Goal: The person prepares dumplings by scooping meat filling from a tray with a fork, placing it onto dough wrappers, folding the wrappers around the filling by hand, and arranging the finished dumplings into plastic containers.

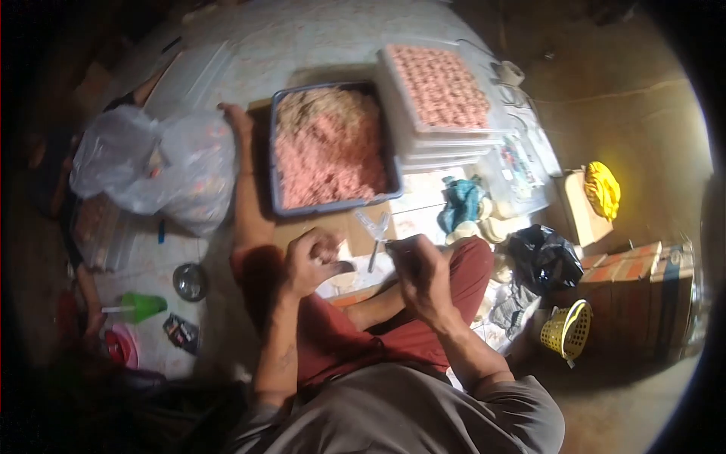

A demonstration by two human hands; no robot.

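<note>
My left hand is raised over my lap, its fingers curled and a small dark thing along the thumb side; what it holds is too blurred to name. To its right, my right hand is closed, its fingertips pinched on something too small to make out. The hands are apart. Between and beyond them, a clear forked piece and a dark stick lie near a cardboard sheet. Farther ahead stands a blue-rimmed tub of pink and tan crumbly material.
Stacked clear trays of small pink pieces stand right of the tub. Plastic bags and a green funnel are at left. A black bag, yellow basket and cardboard boxes stand at right. Another person's hand shows far left.
</note>
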